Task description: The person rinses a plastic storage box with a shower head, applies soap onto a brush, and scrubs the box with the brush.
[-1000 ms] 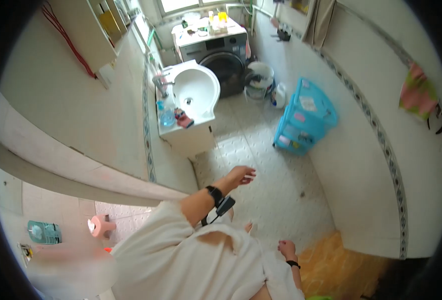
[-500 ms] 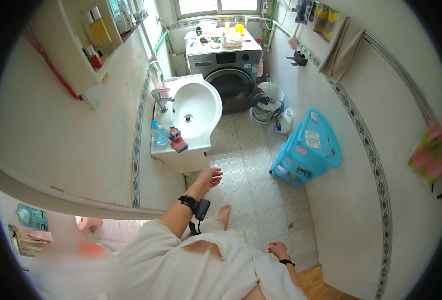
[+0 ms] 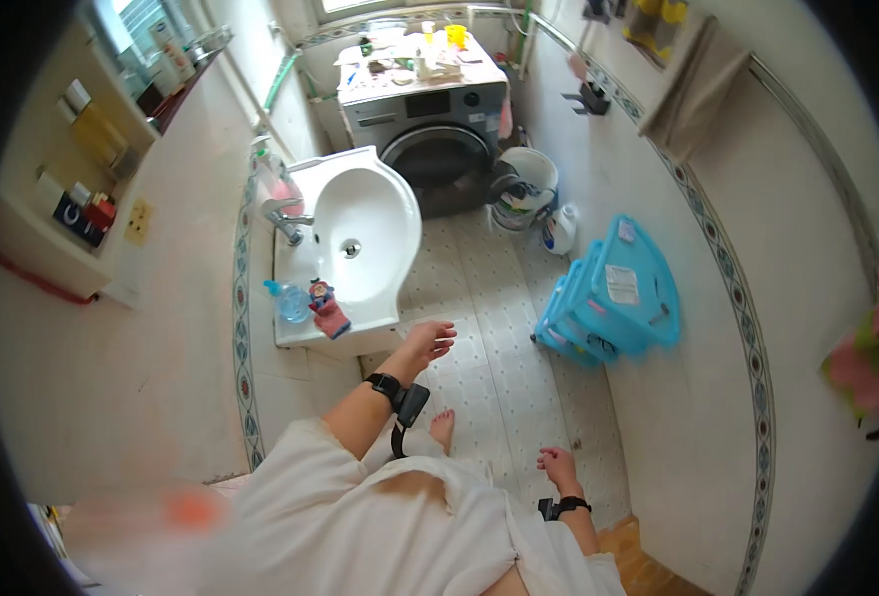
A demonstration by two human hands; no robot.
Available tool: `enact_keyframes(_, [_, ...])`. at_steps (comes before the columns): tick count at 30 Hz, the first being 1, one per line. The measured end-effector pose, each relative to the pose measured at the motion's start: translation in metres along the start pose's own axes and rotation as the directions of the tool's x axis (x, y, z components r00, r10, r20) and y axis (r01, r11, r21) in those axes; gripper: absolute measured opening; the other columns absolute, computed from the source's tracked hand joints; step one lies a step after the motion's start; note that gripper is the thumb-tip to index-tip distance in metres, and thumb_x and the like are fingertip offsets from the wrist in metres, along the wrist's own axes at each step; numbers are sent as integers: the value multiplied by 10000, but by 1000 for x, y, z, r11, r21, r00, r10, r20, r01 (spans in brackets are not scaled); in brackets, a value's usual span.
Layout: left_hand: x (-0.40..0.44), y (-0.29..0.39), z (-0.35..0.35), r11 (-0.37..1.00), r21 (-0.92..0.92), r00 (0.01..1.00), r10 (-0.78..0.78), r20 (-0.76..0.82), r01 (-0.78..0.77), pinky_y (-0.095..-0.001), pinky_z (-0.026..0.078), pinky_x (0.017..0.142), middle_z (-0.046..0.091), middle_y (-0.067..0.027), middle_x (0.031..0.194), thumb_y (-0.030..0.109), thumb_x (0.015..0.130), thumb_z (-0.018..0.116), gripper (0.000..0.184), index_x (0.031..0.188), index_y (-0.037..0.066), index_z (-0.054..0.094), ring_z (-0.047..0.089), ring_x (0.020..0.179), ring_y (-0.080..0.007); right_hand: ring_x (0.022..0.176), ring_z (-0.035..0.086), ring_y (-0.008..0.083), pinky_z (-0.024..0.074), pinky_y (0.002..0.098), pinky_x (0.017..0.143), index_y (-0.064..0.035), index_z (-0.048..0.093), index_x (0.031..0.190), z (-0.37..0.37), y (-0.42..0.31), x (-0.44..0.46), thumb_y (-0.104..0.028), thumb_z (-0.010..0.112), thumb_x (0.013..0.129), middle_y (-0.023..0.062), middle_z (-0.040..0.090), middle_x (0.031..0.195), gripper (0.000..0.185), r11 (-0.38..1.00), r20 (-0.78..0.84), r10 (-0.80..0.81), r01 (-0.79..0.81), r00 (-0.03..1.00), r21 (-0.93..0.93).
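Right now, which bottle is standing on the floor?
The white plastic bottle, near the bright blue plastic drawer unit; the clear blue plastic pump bottle stands on the glossy white sink instead.

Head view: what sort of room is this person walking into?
Probably a home bathroom doubling as a laundry: there is a white washbasin with a tap, a front-loading washing machine and a tiled floor.

1 head view, looking forward, downward

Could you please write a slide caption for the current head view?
Left hand and right hand hang empty above the floor, with the sink and blue cart ahead.
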State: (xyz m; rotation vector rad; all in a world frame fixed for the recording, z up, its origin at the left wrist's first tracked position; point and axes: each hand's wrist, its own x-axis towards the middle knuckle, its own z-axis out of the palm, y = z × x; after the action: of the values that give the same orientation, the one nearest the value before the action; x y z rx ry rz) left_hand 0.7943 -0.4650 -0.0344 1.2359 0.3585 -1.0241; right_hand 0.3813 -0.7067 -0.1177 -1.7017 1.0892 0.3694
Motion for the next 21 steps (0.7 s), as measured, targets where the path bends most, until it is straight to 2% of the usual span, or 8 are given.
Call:
enact_keyframes(3, [18, -19, 33, 1000, 14, 999, -29, 27, 28, -328, 546, 830, 691, -89, 1064, 131, 960, 555, 282, 1208, 41, 652, 655, 913, -204, 746, 746, 190, 582, 328, 715, -15, 727, 1123, -10, 21, -10, -126, 541, 958, 128, 766, 900, 272, 996, -26, -31, 29, 999, -81])
enact_keyframes(9, [-7, -46, 94, 995, 99, 992, -4, 126, -9, -312, 553, 803, 697, -73, 1091, 134, 940, 595, 339, 1264, 44, 633, 661, 924, -198, 751, 738, 180, 581, 322, 720, -10, 729, 1105, -41, 122, -36, -130, 542, 945, 110, 763, 881, 274, 988, -12, 108, -109, 994, -106])
enact_keyframes(13, [-35, -85, 124, 998, 65, 991, -30, 127, 22, -316, 551, 813, 694, -59, 1071, 194, 963, 622, 316, 1252, 70, 643, 643, 906, -185, 748, 739, 183, 584, 330, 722, -9, 729, 1096, -71, 187, -66, -158, 568, 929, 112, 762, 880, 276, 977, -51, 212, -211, 976, 22])
enact_keyframes(15, [-35, -113, 137, 995, 66, 983, -79, 163, 69, -312, 545, 830, 687, -50, 1086, 224, 972, 637, 310, 1248, 82, 646, 631, 927, -178, 754, 741, 193, 585, 333, 726, -19, 736, 1093, -88, 209, -88, -161, 593, 910, 116, 762, 888, 272, 975, -78, 198, -188, 977, 118])
enact_keyframes(17, [-21, -143, 143, 993, 53, 966, -115, 233, 105, -307, 538, 838, 676, -40, 1107, 226, 973, 649, 302, 1243, 91, 650, 615, 931, -172, 754, 746, 260, 584, 394, 740, -70, 776, 1043, -99, 238, -109, -222, 600, 882, 139, 767, 877, 283, 986, -168, 143, -126, 975, 112])
enact_keyframes(19, [-16, -172, 172, 991, 54, 943, -130, 306, 119, -300, 529, 828, 661, -25, 1111, 208, 970, 652, 290, 1239, 99, 654, 600, 917, -165, 894, 733, 322, 572, 431, 827, -99, 778, 1044, -107, 270, -130, -212, 602, 879, 153, 761, 974, 266, 996, -240, 76, -83, 968, -20])
enact_keyframes(20, [-20, -179, 191, 992, 63, 931, -128, 341, 114, -296, 525, 819, 654, -17, 1108, 199, 969, 652, 288, 1240, 103, 655, 593, 908, -160, 1011, 699, 356, 550, 451, 901, -119, 782, 1039, -102, 297, -132, -200, 606, 865, 161, 749, 1048, 260, 950, -213, 251, -199, 944, 240])
enact_keyframes(21, [-9, -188, 212, 982, 91, 925, -188, 329, 167, -295, 528, 800, 651, -5, 1073, 195, 972, 653, 257, 1215, 109, 655, 595, 885, -147, 1022, 700, 348, 549, 445, 909, -113, 784, 1026, -107, 308, -146, -190, 615, 849, 169, 748, 1054, 256, 968, -272, 230, -190, 935, 166])
